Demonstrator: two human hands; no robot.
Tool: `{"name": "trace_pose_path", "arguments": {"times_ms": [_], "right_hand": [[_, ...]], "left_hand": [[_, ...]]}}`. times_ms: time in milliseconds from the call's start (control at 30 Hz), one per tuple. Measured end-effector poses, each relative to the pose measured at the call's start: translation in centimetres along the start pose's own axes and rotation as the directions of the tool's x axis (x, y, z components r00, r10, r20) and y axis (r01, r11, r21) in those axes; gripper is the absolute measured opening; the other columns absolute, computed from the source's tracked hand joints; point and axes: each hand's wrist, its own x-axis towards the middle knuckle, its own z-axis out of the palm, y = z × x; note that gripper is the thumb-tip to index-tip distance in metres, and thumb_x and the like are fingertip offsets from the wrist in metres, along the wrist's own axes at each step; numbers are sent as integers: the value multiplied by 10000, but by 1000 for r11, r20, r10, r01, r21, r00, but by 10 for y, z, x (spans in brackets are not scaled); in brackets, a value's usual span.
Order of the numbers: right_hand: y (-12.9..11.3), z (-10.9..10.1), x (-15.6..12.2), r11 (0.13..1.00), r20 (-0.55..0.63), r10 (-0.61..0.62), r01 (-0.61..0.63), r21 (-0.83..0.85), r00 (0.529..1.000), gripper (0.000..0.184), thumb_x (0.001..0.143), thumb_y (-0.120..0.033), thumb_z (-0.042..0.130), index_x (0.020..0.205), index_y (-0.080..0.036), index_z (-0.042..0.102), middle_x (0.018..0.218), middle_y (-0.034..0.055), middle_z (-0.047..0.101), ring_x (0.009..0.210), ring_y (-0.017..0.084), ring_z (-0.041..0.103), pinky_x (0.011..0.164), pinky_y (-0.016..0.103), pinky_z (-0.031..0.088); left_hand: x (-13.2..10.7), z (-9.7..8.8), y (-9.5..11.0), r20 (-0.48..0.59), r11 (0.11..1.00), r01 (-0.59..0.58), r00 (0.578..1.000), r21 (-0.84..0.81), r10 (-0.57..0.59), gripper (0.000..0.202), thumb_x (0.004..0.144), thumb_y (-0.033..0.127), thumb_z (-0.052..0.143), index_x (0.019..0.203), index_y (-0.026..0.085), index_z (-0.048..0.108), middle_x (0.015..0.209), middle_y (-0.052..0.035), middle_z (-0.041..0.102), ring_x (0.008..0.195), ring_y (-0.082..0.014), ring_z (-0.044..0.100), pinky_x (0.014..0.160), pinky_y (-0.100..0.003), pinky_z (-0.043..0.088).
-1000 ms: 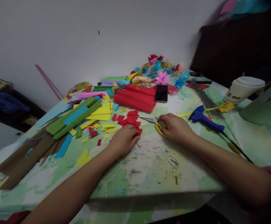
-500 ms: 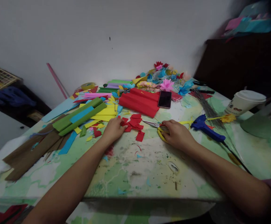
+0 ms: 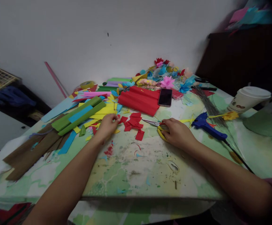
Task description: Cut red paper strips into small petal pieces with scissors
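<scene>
My right hand (image 3: 177, 132) is closed around the yellow handles of a pair of scissors (image 3: 153, 122), whose metal blades point left over the table. Just left of the blade tips lies a loose pile of small red paper pieces (image 3: 133, 122). My left hand (image 3: 109, 126) is at the pile's left side, thumb and fingers pinched together. A bit of red shows at those fingertips, but I cannot make out whether it is held or lies behind them. Beyond the pile is a folded sheet of red crepe paper (image 3: 138, 100).
A phone (image 3: 165, 97) rests against the red sheet. Paper flowers (image 3: 167, 82) are heaped at the back. Green crepe rolls (image 3: 79, 115) and brown strips (image 3: 32, 150) lie left. On the right are a blue glue gun (image 3: 208, 128), thin wires (image 3: 208, 104) and a lidded paper cup (image 3: 248, 100).
My left hand has drawn back leftward from the red pieces, and its fingers have come together in a pinch. My right hand and the scissors have barely moved.
</scene>
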Motion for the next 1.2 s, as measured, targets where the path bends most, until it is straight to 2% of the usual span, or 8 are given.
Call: {"name": "trace_pose_path", "arguments": {"times_ms": [133,267,367,467,667,1000,1100,1200], "right_hand": [[0,0,0,1000,19,9,-9,-10,1000,309,805,-262,508,1076,-158,616,971,126,635,861,232,591,713,296,387],[0,-1,0,1000,25,14,-13,-22,1000,320,804,-256,508,1089,-155,611,977,129,636,878,235,588,720,297,389],[-1,-1,0,1000,24,9,-9,-24,1000,323,804,-249,496,1091,-155,612,981,130,638,877,234,587,719,299,391],[-1,-1,-1,1000,18,6,-5,-27,1000,321,809,-254,488,1086,-153,615,984,132,639,876,237,580,727,308,389],[-3,-7,1,997,-40,-11,8,-82,999,288,820,-353,524,971,-142,649,924,144,648,944,285,525,807,371,358],[-25,2,-4,933,-94,-344,352,78,934,327,898,-355,479,1073,-133,644,1021,119,645,988,245,505,864,356,347],[-29,2,-6,925,-88,-348,357,128,933,418,907,-453,466,1079,-112,636,982,127,652,957,241,527,852,353,358],[-31,0,-7,938,-49,-298,302,169,953,406,902,-482,471,918,-129,670,838,99,662,843,217,547,783,335,368]], "left_hand": [[5,-6,-14,-72,997,44,997,57,-40,145,771,300,540,802,184,622,915,-101,659,901,-269,578,829,-395,420],[-2,-4,-2,-96,993,-12,995,119,24,234,792,314,539,949,171,638,1036,-125,649,1025,-292,549,912,-437,388],[-17,2,25,27,972,-197,980,127,195,241,809,344,546,932,166,651,965,-123,660,966,-287,564,872,-426,410],[-35,9,52,195,947,-316,933,48,302,241,809,392,567,869,176,654,878,-101,649,859,-259,576,794,-397,435],[-46,15,67,275,953,-295,913,-64,301,251,763,379,640,899,168,632,927,-103,626,861,-259,565,766,-393,442],[-50,21,71,238,920,-298,903,-254,358,26,783,198,604,767,178,610,835,-55,645,814,-210,588,754,-345,442],[-57,20,77,205,898,-344,891,-273,404,64,835,227,558,831,181,601,836,-50,643,796,-196,583,727,-325,439],[-64,19,84,187,868,-424,860,-260,476,113,880,262,511,881,187,595,854,-54,649,816,-197,583,734,-323,433]]}}
